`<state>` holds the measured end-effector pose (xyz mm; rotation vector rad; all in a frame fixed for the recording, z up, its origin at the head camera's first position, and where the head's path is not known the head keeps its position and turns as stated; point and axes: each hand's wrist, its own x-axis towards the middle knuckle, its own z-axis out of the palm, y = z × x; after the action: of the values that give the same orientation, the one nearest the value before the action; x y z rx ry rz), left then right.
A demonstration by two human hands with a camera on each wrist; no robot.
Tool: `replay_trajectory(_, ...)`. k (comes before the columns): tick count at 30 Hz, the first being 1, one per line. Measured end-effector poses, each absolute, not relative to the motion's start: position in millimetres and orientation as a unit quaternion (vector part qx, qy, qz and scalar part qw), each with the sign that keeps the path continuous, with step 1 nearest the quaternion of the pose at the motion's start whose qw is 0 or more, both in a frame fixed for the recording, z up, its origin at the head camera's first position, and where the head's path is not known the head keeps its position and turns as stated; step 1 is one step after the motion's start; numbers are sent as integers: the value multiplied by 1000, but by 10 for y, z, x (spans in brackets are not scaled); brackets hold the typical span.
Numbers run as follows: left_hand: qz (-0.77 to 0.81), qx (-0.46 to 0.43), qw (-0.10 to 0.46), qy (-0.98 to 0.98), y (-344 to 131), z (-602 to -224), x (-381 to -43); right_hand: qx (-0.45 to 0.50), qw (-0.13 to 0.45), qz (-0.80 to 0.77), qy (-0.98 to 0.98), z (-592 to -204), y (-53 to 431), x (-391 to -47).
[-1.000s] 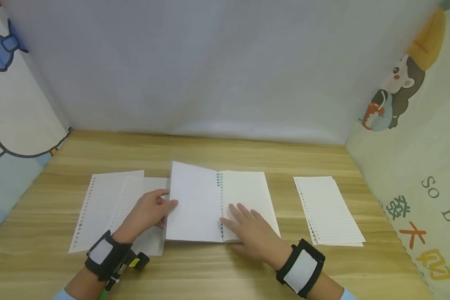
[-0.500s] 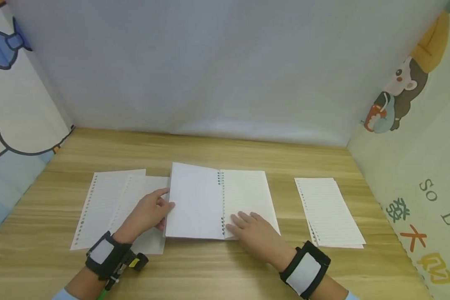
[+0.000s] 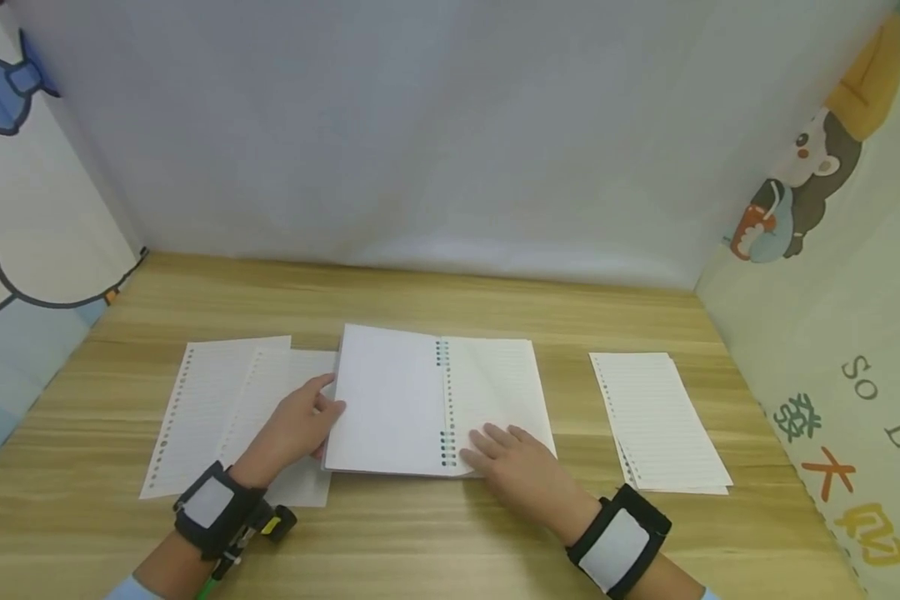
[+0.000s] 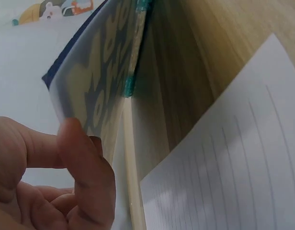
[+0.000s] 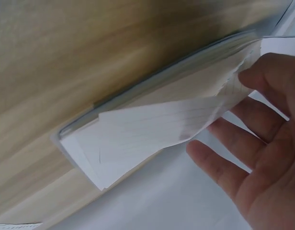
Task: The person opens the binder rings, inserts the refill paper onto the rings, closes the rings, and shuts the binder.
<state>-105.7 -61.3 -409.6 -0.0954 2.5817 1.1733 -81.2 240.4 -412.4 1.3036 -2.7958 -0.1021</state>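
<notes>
A ring-bound notebook point(image 3: 495, 383) with teal binding rings lies spread in the middle of the table. My left hand point(image 3: 297, 427) pinches the outer edge of its raised left side, a white cover or leaf point(image 3: 390, 400). From below, in the left wrist view, the cover point(image 4: 97, 72) shows pale yellow lettering and a dark blue edge between thumb and fingers. On the lower part of the lined right page rests my right hand point(image 3: 528, 479), fingers fairly straight and spread. The right wrist view has that hand point(image 5: 262, 148) against a bowed lined page point(image 5: 152, 124).
Loose lined sheets point(image 3: 213, 400) with punched holes overlap left of the notebook, partly under my left forearm. Another small stack of lined sheets point(image 3: 660, 425) lies at the right. Behind the wooden table point(image 3: 420, 292) stands a pale grey backdrop point(image 3: 420, 150).
My right hand has slid a little right and toward me over the page, uncovering more of the binding. The left hand and the cover's edge have shifted slightly left.
</notes>
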Motion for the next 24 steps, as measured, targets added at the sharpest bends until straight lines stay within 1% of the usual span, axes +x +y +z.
replay_trajectory(8, 351, -32, 155, 923, -578, -4211, -1081, 410, -9, 15, -912, -4151, 2437, -815)
replay_trajectory(11, 331, -27, 155, 931, -563, -4249, -1078, 416, -12, 30, -909, -4195, 2461, -827)
replay_trajectory(20, 306, 4, 128, 943, -552, -4265, -1062, 405, -46, 78, -910, -4237, 2526, -833)
replay_trajectory(24, 287, 22, 127, 949, -544, -4256, -1053, 399, -51, 94, -911, -4242, 2541, -829)
